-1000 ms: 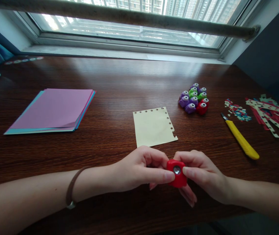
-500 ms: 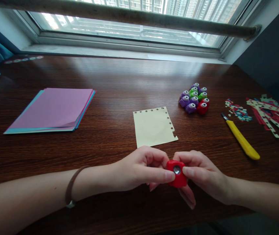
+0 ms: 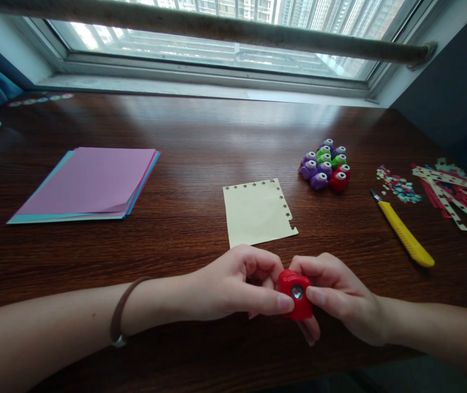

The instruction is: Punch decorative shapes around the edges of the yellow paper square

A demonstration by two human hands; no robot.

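Between both hands is a small red craft punch (image 3: 297, 309), its round metal opening turned up toward me. My left hand (image 3: 241, 286) pinches its left side, thumb on the top face. From the right, my right hand (image 3: 340, 297) grips the other side with thumb and forefinger, and some of its lower fingers show beneath the punch. Just beyond the hands lies a pale yellow paper square (image 3: 253, 215) with star-shaped holes along its top and right edges. Its lower right edge is notched, and its near edge is partly behind my left hand.
A stack of coloured paper (image 3: 86, 180) lies at left. Several purple, green and red craft punches (image 3: 325, 166) stand together at back right. Further right are a yellow craft knife (image 3: 407, 234) with its blade showing, paper confetti (image 3: 401, 185) and punched paper strips (image 3: 458, 191).
The red punch has tipped slightly and dropped a little toward me, showing more of its metal opening. The fingers under it have shifted; both hands still hold it.
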